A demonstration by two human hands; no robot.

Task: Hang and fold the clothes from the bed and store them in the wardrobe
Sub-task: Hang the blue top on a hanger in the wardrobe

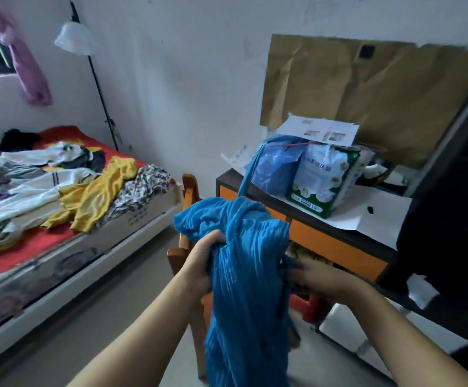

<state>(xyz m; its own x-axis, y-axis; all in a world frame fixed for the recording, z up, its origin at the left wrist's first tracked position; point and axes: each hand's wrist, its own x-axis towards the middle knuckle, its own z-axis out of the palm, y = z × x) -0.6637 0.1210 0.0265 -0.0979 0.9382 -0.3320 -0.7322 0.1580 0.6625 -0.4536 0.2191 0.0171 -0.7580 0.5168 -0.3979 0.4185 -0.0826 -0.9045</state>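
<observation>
**One blue garment held, a heap left on the bed**

One blue pleated garment [244, 275] is gripped right of the bed [68, 247], left hand [199, 263] and right hand [316, 277] curled into the cloth. The shoulders should be found and shaken out first. One yellow garment [98, 196] is counted on the bed among several others.

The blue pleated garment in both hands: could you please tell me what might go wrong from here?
The blue pleated garment is bunched between the left hand and right hand, so it may crease. Its strap trails up toward the packages on the desk and could perhaps snag them.
</observation>
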